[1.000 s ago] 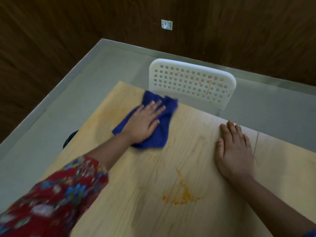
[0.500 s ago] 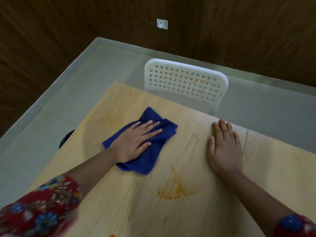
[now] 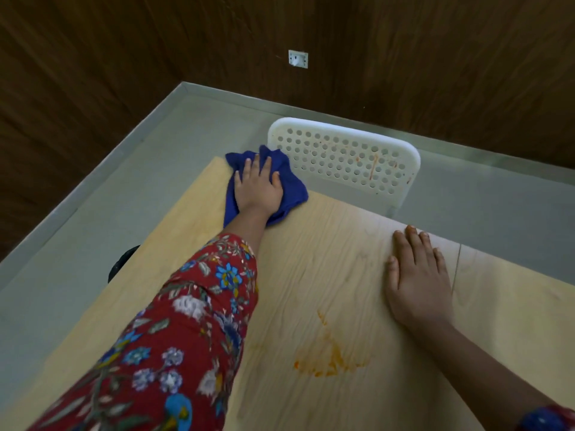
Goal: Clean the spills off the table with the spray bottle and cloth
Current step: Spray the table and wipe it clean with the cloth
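My left sleeve (image 3: 186, 337) is loose red fabric printed all over with flowers: blue ones with yellow centres, pale lilac and white blooms, grey-green leaves and thin stems. Its hem ends partway along the forearm, and the left hand (image 3: 258, 188) beyond it is uncovered. Of my right sleeve (image 3: 544, 419) I see only a sliver in the lower corner of my view, red with a blue patch. The right hand (image 3: 418, 281) and forearm are uncovered too.
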